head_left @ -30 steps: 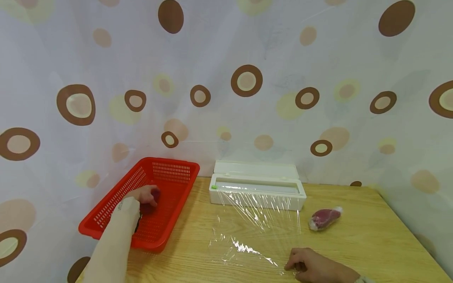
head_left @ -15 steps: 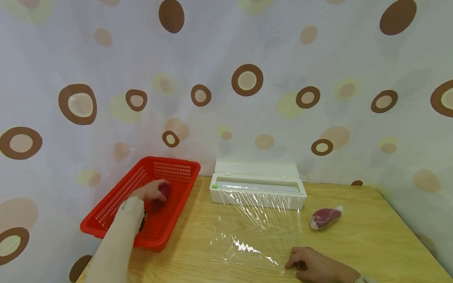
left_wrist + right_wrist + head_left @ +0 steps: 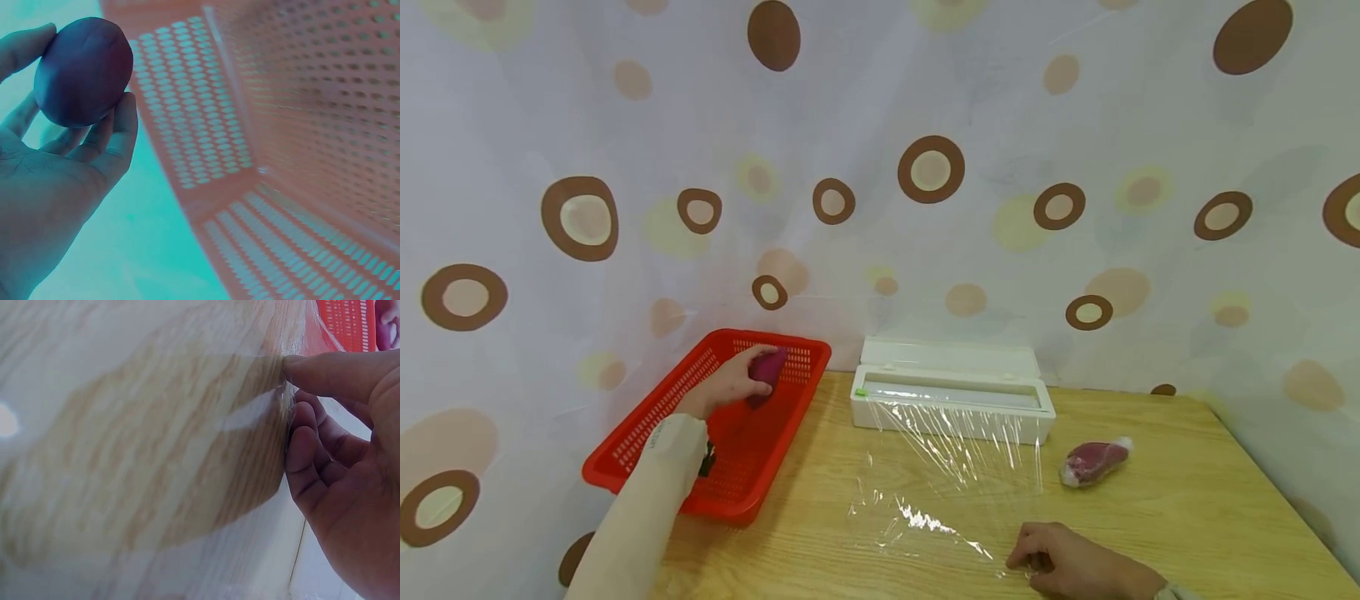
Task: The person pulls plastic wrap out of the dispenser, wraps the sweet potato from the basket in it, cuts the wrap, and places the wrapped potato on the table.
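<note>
Head view: left hand (image 3: 724,390) gripping purple sweet potato (image 3: 766,368) w/ curled fingers, holding it above far end of red basket (image 3: 647,417) at approx 10 o'clock on table (image 3: 1187,517); right hand (image 3: 1060,562) pinching near edge of cling film (image 3: 955,475) at 5 o'clock, film stretching back to white dispenser (image 3: 951,400) at 12, wrapped piece (image 3: 1093,461) lying at 3. Left wrist view: fingers (image 3: 119,131) clasping sweet potato at 10 o'clock, basket mesh (image 3: 300,125) filling 3 o'clock side. Right wrist view: thumb (image 3: 337,372) & curled fingers (image 3: 312,456) nipping film edge (image 3: 289,403) against wood.

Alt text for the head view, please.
A left hand holds a purple sweet potato above a red basket, while the right hand pinches cling film pulled from a white dispenser. A wrapped one lies on the table.
</note>
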The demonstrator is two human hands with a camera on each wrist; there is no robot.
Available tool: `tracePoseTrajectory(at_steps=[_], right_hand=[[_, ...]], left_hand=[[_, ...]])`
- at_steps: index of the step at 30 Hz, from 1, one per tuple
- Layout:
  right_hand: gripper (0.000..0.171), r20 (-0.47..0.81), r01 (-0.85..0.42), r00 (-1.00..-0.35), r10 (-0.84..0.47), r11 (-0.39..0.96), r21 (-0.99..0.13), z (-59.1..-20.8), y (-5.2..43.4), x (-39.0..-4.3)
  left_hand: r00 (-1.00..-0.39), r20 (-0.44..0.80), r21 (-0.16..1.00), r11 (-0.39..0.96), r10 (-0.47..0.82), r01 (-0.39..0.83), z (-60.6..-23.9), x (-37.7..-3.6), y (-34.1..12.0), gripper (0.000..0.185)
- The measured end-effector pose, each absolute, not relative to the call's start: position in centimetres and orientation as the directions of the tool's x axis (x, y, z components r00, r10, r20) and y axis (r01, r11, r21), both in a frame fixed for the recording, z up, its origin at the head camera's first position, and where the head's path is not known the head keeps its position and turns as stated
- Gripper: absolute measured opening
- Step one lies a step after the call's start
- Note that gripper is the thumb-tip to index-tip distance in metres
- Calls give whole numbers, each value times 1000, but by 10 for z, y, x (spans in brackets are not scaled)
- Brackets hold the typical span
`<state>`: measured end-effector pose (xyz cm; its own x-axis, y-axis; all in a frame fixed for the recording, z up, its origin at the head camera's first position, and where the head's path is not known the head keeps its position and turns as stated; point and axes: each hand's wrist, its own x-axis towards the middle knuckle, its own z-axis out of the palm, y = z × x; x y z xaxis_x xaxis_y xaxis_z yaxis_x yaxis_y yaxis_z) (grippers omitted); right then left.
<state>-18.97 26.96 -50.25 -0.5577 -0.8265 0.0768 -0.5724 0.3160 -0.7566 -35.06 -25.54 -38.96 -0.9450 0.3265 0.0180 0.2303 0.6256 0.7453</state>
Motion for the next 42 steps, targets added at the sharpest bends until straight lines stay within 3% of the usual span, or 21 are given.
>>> tracePoseTrajectory(at_steps=[14, 21, 29, 37, 42], right_hand=[[23, 86, -610, -555, -827, 334, -719, -504, 270, -188], [23, 83, -600, -551, -830, 326, -731, -507, 271, -189], [25, 108, -634, -547, -830, 327, -701, -506, 271, -191], [26, 107, -647, -562, -820, 354, -676, -505, 271, -191], [25, 100, -639, -573, -813, 367, -676, -506, 270, -190]], left_hand=[[-866, 91, 615, 656, 492, 438, -359, -304, -180, 69], [-770, 100, 615, 569, 630, 546, -373, -285, -142, 67], [-649, 61, 486, 545, 758, 683, -392, -265, -99, 68], [-578, -22, 381, 542, 815, 749, -416, -249, -57, 72], [-572, -61, 340, 555, 818, 759, -435, -242, -39, 73]])
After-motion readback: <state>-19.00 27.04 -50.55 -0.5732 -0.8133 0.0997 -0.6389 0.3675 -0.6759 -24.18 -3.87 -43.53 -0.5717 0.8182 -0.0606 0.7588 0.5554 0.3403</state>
